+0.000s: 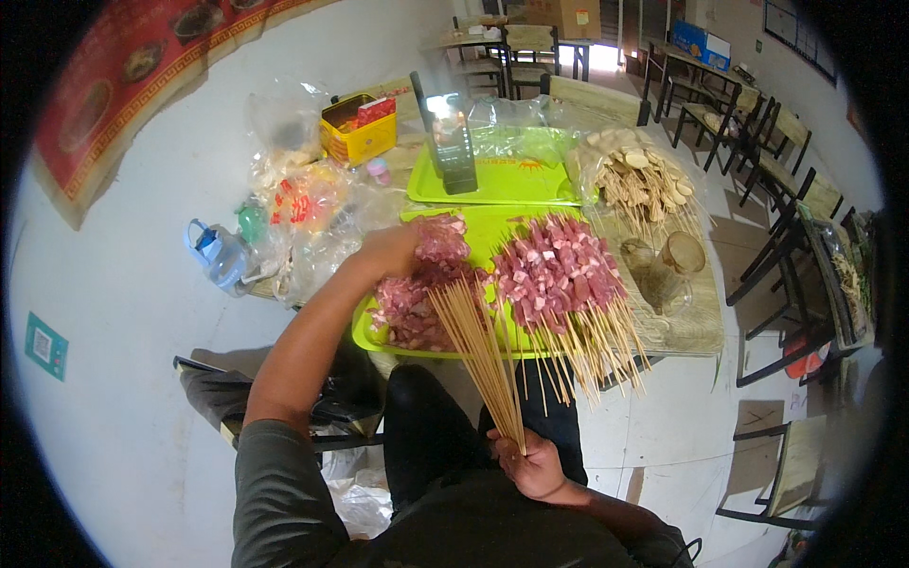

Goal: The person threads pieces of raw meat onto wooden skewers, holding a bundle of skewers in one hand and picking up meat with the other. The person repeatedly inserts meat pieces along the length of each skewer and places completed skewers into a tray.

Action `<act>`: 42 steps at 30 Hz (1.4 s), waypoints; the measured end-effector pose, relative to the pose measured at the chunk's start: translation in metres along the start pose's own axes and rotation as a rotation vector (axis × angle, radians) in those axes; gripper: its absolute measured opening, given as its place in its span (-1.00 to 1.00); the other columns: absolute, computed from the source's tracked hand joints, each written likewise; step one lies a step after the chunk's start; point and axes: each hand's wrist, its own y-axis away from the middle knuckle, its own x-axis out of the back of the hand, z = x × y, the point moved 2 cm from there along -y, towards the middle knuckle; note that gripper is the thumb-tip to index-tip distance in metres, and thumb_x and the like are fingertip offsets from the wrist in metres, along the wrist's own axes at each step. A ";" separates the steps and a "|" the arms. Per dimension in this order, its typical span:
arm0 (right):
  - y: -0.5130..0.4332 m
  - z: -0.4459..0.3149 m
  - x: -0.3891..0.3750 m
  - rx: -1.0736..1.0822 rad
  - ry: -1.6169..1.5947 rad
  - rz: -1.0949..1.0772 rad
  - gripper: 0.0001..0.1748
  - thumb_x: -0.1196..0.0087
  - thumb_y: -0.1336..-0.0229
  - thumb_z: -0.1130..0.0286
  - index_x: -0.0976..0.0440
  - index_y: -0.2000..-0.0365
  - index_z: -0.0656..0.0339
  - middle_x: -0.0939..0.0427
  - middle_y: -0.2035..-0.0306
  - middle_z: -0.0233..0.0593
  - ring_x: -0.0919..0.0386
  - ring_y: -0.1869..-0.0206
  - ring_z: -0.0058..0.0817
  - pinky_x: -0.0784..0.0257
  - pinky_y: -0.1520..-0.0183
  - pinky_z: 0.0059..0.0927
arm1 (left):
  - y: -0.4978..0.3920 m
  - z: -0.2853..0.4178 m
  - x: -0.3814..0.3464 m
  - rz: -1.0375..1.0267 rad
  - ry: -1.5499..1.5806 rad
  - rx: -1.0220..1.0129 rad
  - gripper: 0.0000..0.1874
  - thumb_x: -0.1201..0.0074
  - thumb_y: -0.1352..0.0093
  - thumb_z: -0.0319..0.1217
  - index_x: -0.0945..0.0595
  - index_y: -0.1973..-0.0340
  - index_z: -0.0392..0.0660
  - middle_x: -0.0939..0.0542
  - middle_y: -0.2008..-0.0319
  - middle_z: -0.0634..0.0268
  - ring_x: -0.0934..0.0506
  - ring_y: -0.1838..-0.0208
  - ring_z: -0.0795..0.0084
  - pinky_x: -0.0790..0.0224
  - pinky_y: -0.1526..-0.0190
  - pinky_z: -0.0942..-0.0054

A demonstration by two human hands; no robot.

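Observation:
My right hand (531, 465) grips the lower ends of a bundle of bare wooden skewers (476, 355), which fan out upward over the near edge of a lime-green tray (490, 234). My left hand (390, 252) is blurred and touches or hovers at the pile of raw meat pieces (419, 312) on the tray's left side; its fingers are not clear. On the tray's right side lie many threaded meat skewers (557, 273), heaped in rows, their bare stick ends pointing toward me over the edge.
A phone (454, 153) stands upright on a second green tray (426, 177). Behind to the right is a bag of skewered pale slices (639, 170), with glass cups (671, 273) nearer. Plastic bags (312, 206), a yellow tub (362, 138) and a blue bottle (224, 263) are at left.

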 end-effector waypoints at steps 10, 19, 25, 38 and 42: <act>-0.014 -0.017 0.004 0.105 0.027 -0.003 -0.78 0.08 -0.39 0.48 -0.44 0.04 0.34 -0.41 0.51 -0.47 -0.30 0.57 -0.76 -0.24 0.50 -0.65 | 0.014 -0.012 0.014 0.035 0.086 -0.003 -0.73 -0.06 -0.26 -0.37 -0.61 0.15 -0.17 -0.64 0.18 -0.04 -0.60 0.09 -0.13 -0.48 0.13 0.08; -0.026 -0.011 -0.009 0.052 -0.229 -0.008 -0.79 0.05 -0.40 0.44 -0.35 0.03 0.30 -0.40 0.59 -0.42 -0.31 0.64 -0.72 -0.17 0.61 -0.66 | 0.048 -0.007 -0.004 0.112 1.857 0.122 -0.76 0.00 -0.44 -0.41 -0.63 0.05 -0.20 -0.66 0.16 0.23 -0.60 0.16 0.41 -0.46 0.13 0.49; -0.037 -0.024 -0.015 0.036 -0.170 0.074 -0.82 -0.04 -0.33 0.53 -0.36 0.09 0.27 -0.41 0.57 -0.44 -0.31 0.62 -0.71 -0.21 0.59 -0.64 | 0.090 0.011 -0.046 0.275 2.535 0.115 -0.72 0.01 -0.45 -0.44 -0.55 -0.04 -0.26 -0.63 0.15 0.23 -0.60 0.10 0.39 -0.54 0.04 0.47; -0.039 -0.002 -0.023 0.008 -0.068 0.082 -0.97 -0.13 -0.27 0.52 -0.50 0.32 0.26 -0.45 0.54 -0.54 -0.35 0.52 -0.80 -0.28 0.48 -0.65 | 0.134 0.016 -0.048 0.462 2.369 0.254 -0.76 0.03 -0.51 -0.31 -0.57 0.09 -0.21 -0.66 0.19 0.07 -0.65 0.16 0.26 -0.57 0.11 0.33; -0.040 0.000 -0.030 -0.008 -0.115 0.121 -0.90 -0.09 -0.32 0.49 -0.55 0.22 0.28 -0.47 0.54 -0.53 -0.36 0.53 -0.80 -0.27 0.49 -0.68 | 0.136 0.024 -0.041 0.494 2.384 0.216 -0.77 0.04 -0.52 -0.29 -0.57 0.12 -0.19 -0.66 0.18 0.02 -0.65 0.16 0.25 -0.56 0.12 0.31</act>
